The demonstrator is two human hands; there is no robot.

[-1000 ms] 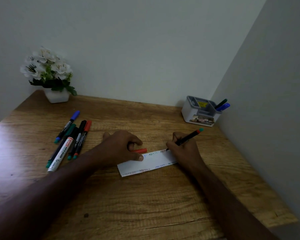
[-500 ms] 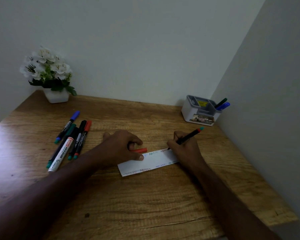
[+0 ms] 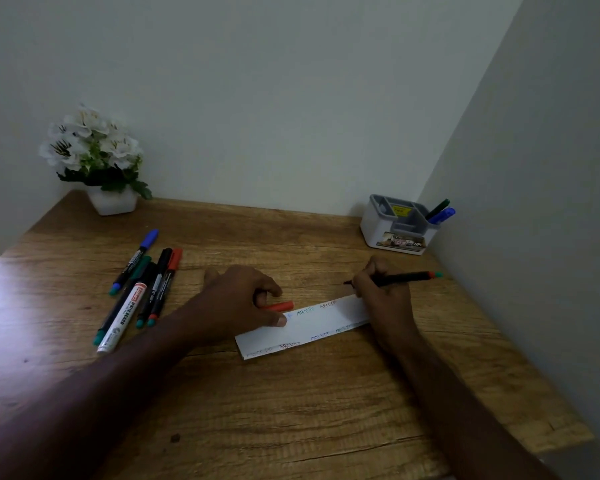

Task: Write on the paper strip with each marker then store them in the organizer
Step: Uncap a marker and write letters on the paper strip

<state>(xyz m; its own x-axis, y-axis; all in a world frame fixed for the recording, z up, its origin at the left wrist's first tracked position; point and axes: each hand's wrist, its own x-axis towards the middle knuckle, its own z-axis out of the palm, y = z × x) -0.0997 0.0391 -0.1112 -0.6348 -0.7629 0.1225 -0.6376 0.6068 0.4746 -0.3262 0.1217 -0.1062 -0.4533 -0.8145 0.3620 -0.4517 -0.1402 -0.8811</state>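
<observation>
A white paper strip (image 3: pixel 305 329) lies near the middle of the wooden desk (image 3: pixel 291 410), with faint coloured lettering along its near and far edges. The right hand (image 3: pixel 383 296) pinches a black marker (image 3: pixel 395 279), tip lifted just off the strip's right end. The left hand (image 3: pixel 243 299) presses its thumb on the strip and curls its fingers around a red cap (image 3: pixel 279 306). Six more markers (image 3: pixel 139 289) lie at left; the white organizer (image 3: pixel 397 225), far right, already holds two. Risks: the strip could slide if the thumb eases, wet ink could smear under the writing hand, or the cap could roll away if released.
</observation>
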